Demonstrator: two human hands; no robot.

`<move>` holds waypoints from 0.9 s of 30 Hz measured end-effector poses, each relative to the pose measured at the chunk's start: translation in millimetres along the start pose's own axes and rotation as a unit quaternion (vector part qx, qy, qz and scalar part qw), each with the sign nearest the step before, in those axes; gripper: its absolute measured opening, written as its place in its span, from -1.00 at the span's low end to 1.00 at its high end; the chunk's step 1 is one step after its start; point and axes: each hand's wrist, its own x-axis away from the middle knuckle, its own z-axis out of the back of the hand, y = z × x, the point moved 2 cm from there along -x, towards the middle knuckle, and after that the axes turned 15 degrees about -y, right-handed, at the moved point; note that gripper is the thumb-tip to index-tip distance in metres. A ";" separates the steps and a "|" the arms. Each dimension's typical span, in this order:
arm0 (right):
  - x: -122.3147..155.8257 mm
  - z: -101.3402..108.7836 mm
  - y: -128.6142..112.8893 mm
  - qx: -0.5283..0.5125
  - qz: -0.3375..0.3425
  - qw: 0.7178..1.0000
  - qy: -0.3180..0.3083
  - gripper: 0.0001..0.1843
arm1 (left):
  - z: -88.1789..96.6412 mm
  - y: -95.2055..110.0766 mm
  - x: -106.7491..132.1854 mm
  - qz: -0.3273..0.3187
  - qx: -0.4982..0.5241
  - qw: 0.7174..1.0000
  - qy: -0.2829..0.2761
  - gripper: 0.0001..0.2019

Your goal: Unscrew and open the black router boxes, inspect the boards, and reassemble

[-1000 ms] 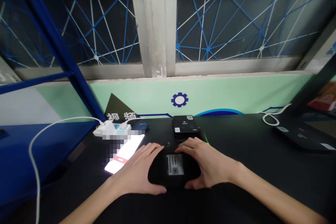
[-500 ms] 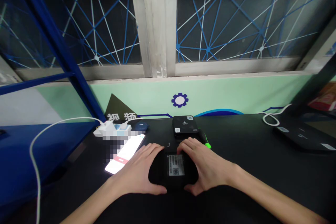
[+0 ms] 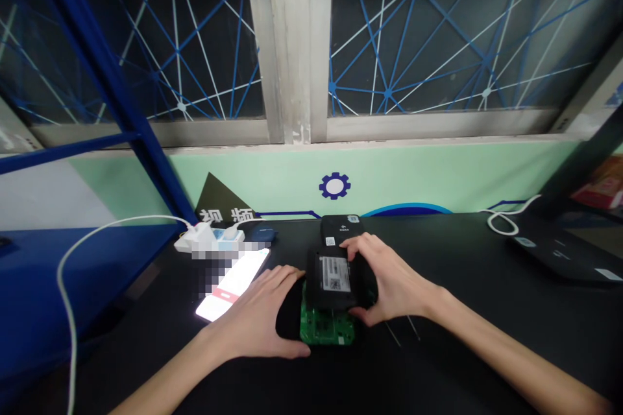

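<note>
1. the fingers of the right hand are wrapping around a black device casing, gripping it with the thumb at its near edge, over the far part of a green circuit board.
2. the left hand is resting open, its fingers spreading just left of the board, gripping nothing.
3. a lit smartphone is lying left of the board.
4. a second black device is sitting just beyond the board, on a black desk.
</note>
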 end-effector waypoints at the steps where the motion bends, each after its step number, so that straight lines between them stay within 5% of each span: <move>1: -1.0 -0.1 3.5 0.003 0.005 1.000 0.013 -0.30 | 0.2 0.2 0.0 -0.002 0.002 1.000 0.001 -0.07; 13: -27.4 -5.9 25.3 0.029 -0.105 0.983 0.146 -0.39 | 0.4 1.9 2.2 -0.004 0.011 1.000 -0.009 -0.09; 27: -36.9 -15.6 28.8 0.086 -0.163 0.969 0.165 -0.42 | -1.4 -1.0 2.9 0.012 0.004 1.000 -0.022 -0.06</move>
